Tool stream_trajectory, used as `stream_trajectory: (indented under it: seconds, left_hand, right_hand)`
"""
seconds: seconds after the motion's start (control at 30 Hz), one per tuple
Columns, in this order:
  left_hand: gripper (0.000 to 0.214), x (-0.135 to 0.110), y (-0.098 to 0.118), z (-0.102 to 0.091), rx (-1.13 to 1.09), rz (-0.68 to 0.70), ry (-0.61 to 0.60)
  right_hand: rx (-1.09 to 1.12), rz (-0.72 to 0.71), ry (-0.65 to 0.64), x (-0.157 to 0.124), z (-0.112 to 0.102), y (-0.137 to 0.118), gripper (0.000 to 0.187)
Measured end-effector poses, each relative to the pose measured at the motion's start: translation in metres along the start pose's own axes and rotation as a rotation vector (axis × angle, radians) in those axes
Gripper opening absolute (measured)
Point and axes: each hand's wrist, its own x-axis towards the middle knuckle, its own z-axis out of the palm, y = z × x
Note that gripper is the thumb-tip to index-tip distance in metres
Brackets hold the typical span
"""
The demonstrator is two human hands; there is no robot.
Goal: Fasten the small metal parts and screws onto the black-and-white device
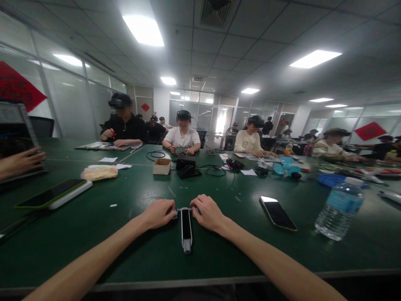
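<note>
A narrow device with a black face and white edges lies on the green table, its grey tip toward me. Its kind is hard to tell. At its far end, short metallic pieces stick out to both sides. My left hand is closed with its fingertips on the left piece. My right hand has curled fingers on the right piece, and its grip is partly hidden behind the knuckles. Both wrists rest low over the table.
On the right are a phone and a water bottle. A green-edged phone lies at left, near another person's hand. Farther back are a small cardboard box, a black box and cables. Several people sit across the table.
</note>
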Motion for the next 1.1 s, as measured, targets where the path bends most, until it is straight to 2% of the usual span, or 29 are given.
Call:
stream_trajectory:
  seconds: [0.1, 0.27, 0.67, 1.1]
  left_hand:
    - [0.015, 0.000, 0.000, 0.002, 0.004, 0.007, -0.009]
    - [0.014, -0.001, 0.000, 0.001, -0.005, 0.014, -0.025]
    - [0.016, -0.001, 0.003, -0.002, -0.012, 0.022, -0.032]
    - [0.012, -0.002, -0.001, 0.000, -0.053, 0.062, -0.025]
  right_hand:
    - [-0.001, 0.054, -0.059, -0.001, 0.001, 0.001, 0.014]
    - [0.035, 0.079, -0.080, -0.001, 0.001, 0.001, 0.014]
    - [0.193, 0.031, -0.063, -0.001, 0.007, 0.010, 0.013]
    - [0.206, 0.045, -0.086, 0.000, 0.004, 0.009, 0.013]
